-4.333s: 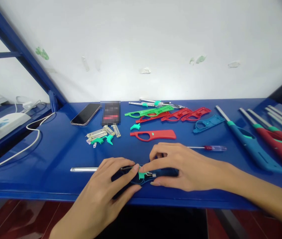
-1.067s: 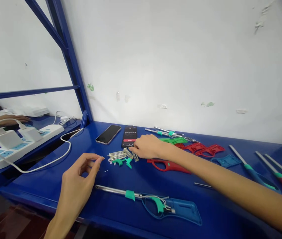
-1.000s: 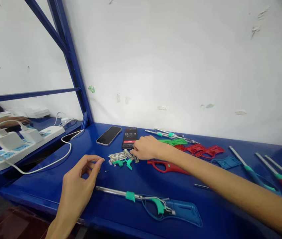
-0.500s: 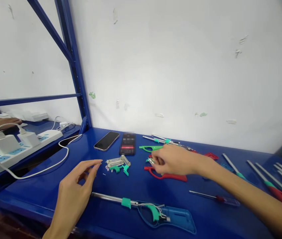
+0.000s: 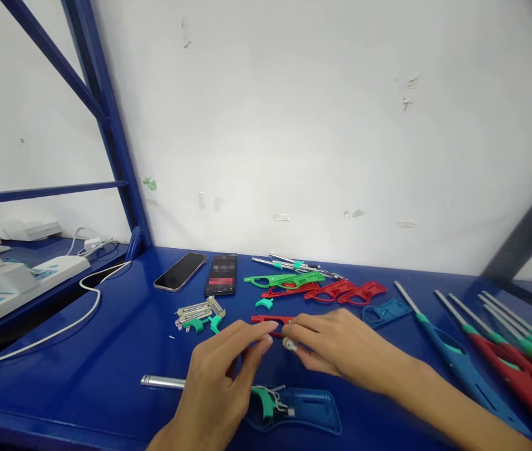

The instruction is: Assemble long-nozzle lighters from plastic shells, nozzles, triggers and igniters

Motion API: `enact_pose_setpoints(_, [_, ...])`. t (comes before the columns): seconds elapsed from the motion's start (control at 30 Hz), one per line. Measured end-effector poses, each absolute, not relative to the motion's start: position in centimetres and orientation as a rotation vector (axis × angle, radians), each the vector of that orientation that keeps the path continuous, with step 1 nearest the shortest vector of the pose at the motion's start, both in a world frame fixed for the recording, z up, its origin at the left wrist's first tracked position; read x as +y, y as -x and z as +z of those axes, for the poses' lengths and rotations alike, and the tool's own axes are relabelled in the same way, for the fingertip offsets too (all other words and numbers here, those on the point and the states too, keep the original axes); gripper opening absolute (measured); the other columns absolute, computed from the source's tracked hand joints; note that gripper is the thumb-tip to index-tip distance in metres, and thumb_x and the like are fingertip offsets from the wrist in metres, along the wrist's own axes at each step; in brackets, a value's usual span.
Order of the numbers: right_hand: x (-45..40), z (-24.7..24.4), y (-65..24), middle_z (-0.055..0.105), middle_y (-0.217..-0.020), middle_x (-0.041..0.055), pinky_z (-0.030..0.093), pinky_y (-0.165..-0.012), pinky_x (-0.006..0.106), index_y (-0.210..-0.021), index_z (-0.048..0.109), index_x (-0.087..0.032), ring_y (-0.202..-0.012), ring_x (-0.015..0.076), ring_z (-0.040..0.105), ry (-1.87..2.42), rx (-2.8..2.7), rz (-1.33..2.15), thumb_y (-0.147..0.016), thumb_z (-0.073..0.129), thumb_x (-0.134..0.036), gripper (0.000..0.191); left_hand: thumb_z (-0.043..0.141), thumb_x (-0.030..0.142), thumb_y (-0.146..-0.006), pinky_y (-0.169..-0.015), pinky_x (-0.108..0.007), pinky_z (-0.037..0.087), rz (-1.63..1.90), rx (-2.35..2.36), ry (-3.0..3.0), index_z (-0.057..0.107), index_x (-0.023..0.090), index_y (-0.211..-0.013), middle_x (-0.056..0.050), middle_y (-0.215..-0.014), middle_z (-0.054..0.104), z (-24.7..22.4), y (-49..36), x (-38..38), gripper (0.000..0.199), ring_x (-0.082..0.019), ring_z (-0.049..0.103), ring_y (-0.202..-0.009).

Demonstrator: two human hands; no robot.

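Observation:
My right hand (image 5: 341,341) is closed on a small whitish part with a round end (image 5: 289,344), pinched in the fingertips. Close to it, my left hand (image 5: 221,379) has thumb and forefinger pressed together; anything between them is too small to make out. Below the hands lies an open blue lighter half-shell (image 5: 315,407) with a green trigger (image 5: 267,404) and white wires. Its metal tube (image 5: 162,381) points left, partly covered by my left hand. A red half-shell (image 5: 263,319) lies behind the fingertips, with a loose green trigger (image 5: 264,303) farther back.
Silvery parts (image 5: 197,311) and green triggers lie left of centre. Phones (image 5: 180,272) and green (image 5: 301,279) and red shells (image 5: 364,292) are farther back. Long-tubed lighters (image 5: 475,369) line the right. A power strip (image 5: 61,269) and white cable (image 5: 94,307) are at left.
My right hand has come forward from the shells with the small whitish part. My left hand has moved right to meet it, now covering part of the tube. The view has shifted right.

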State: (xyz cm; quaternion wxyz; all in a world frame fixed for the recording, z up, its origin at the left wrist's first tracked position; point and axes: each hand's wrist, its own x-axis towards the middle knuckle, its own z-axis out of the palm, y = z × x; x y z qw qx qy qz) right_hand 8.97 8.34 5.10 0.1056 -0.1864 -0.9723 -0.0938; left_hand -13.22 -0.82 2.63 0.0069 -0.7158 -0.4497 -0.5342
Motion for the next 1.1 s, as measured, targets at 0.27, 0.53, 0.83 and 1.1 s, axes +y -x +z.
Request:
enact_pose_setpoints(0.27, [8.2, 3.4, -9.4, 0.066, -0.098, 0.0005, 0.028, -0.054, 0.029, -0.127, 0.061, -0.027, -0.068, 0.0135, 0.060, 0.444, -2.727, -0.321, -0.115, 0.032, -0.041, 0.034, 0.064, 0.017, -0.101, -0.051, -0.013, 0.047, -1.601, -1.485, 2.208, 0.072, 0.028, -0.103, 0.008, -0.083, 0.076, 1.6, 13.7, -1.7, 0.014, -0.006, 0.065, -0.060])
enact_pose_setpoints(0.53, [7.4, 2.9, -8.6, 0.064, -0.098, -0.0007, 0.028, -0.050, 0.027, -0.128, 0.064, -0.029, -0.064, 0.0116, 0.051, 0.434, -2.681, -0.268, -0.115, 0.030, -0.042, 0.038, 0.057, 0.010, -0.102, -0.066, -0.014, 0.052, -1.538, -1.348, 2.320, 0.069, 0.027, -0.107, 0.005, -0.091, 0.077, 1.1, 13.6, -1.7, 0.021, -0.007, 0.071, -0.075])
enact_pose_setpoints(0.83, [7.5, 3.2, -8.9, 0.066, -0.103, 0.0018, 0.025, -0.049, 0.028, -0.134, 0.063, -0.029, -0.068, 0.0121, 0.058, 0.529, -2.666, -0.262, -0.115, 0.031, -0.042, 0.039, 0.056, 0.013, -0.104, -0.065, -0.017, 0.051, -1.483, -1.459, 2.366, 0.066, 0.027, -0.108, 0.005, -0.087, 0.072, 1.0, 13.6, -1.9, 0.018, -0.009, 0.065, -0.067])
enact_pose_setpoints(1.1, [7.4, 3.3, -9.0, 0.065, -0.103, 0.0022, 0.029, -0.053, 0.028, -0.136, 0.064, -0.030, -0.071, 0.0115, 0.059, 0.520, -2.638, -0.278, -0.115, 0.034, -0.040, 0.038, 0.055, 0.013, -0.106, -0.070, -0.017, 0.052, -1.472, -1.491, 2.397, 0.065, 0.028, -0.113, 0.006, -0.090, 0.072, 0.9, 13.7, -1.9, 0.020, -0.008, 0.064, -0.069])
